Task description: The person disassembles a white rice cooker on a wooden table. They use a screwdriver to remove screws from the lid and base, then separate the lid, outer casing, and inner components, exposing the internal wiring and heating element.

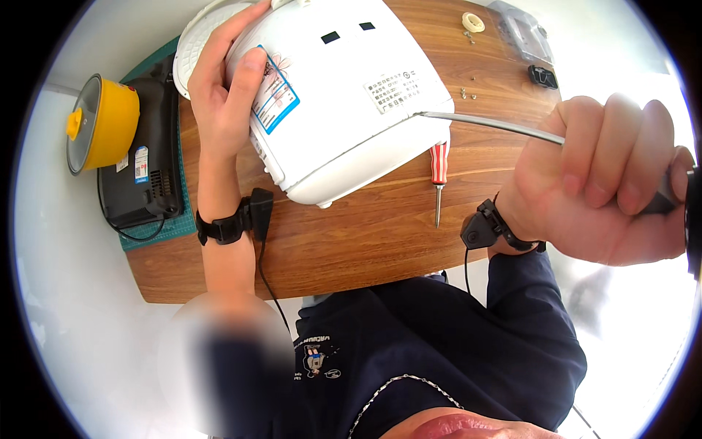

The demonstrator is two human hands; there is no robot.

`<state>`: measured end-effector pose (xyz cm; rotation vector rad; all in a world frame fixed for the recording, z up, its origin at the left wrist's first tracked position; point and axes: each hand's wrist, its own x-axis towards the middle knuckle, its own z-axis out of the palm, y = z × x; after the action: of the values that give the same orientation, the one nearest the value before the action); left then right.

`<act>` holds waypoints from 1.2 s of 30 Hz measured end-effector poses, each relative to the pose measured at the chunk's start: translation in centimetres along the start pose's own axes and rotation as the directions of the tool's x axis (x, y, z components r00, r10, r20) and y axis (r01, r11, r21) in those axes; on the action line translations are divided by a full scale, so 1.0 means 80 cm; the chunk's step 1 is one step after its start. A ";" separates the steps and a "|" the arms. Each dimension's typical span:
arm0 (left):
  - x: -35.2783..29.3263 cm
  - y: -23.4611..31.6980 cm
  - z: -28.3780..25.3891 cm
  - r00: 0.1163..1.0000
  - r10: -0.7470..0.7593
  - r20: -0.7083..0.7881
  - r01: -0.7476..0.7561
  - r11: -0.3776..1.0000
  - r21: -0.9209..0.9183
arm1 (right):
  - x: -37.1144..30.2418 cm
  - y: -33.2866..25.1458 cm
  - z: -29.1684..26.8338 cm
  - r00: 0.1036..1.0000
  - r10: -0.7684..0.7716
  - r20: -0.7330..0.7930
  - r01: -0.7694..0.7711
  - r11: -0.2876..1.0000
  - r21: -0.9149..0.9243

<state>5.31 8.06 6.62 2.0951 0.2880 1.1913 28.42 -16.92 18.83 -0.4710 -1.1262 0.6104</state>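
1. The white appliance casing (344,91) sits tilted at the upper middle of the wooden table (365,245).
2. The left hand (225,102) is spread against its left side, thumb apart from the fingers, seemingly bracing it.
3. The right hand (607,172) is curled around a metal-shafted tool (497,126), whose tip meets the casing's seam.
4. Prying that seam appears to be the step in hand; the next move calls for controlled leverage and firm bracing.
5. Nearby lie a red-and-white-handled screwdriver (439,167) and loose screws (463,94).
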 end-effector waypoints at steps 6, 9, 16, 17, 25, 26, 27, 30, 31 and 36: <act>0.004 0.019 0.003 0.998 -0.059 0.004 0.059 0.994 -0.095 | -0.009 0.008 0.020 0.998 -0.056 -0.009 0.056 0.997 -0.056; 0.016 0.062 0.013 0.994 -0.108 0.010 0.108 0.980 -0.165 | -0.010 0.007 0.022 0.998 -0.058 -0.019 0.056 0.995 -0.084; 0.011 0.027 0.014 0.999 -0.036 -0.026 0.033 0.993 -0.117 | 0.003 0.007 0.031 0.995 -0.035 -0.089 0.019 0.984 -0.176; 0.011 0.024 0.010 0.999 -0.039 0.003 0.039 0.991 -0.127 | 0.010 0.008 0.032 0.994 -0.029 -0.105 0.008 0.982 -0.191; 0.027 0.126 0.028 0.999 0.028 -0.016 -0.021 0.944 0.331 | 0.035 0.010 0.024 0.978 -0.043 -0.203 -0.020 0.955 -0.296; 0.026 0.131 0.028 0.989 0.132 0.062 -0.145 0.903 0.404 | 0.033 0.011 0.022 0.976 -0.050 -0.214 -0.019 0.951 -0.309; 0.025 0.136 0.027 0.963 0.234 0.136 -0.270 0.844 0.463 | 0.031 0.010 0.022 0.977 -0.050 -0.208 -0.017 0.952 -0.305; 0.014 0.159 0.038 0.902 0.246 0.355 -0.385 0.831 0.402 | 0.024 0.010 0.027 0.982 -0.058 -0.182 0.005 0.961 -0.277; 0.011 0.168 0.047 0.887 0.218 0.406 -0.379 0.847 0.372 | 0.020 0.009 0.029 0.982 -0.064 -0.178 0.015 0.965 -0.263; 0.004 0.172 0.057 0.883 0.105 0.458 -0.320 0.848 0.423 | 0.002 0.000 0.028 0.981 -0.104 -0.164 0.064 0.970 -0.235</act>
<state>7.32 -3.97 14.54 2.8355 0.1580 0.7985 26.40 -16.74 19.78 -0.6589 -1.0470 0.3582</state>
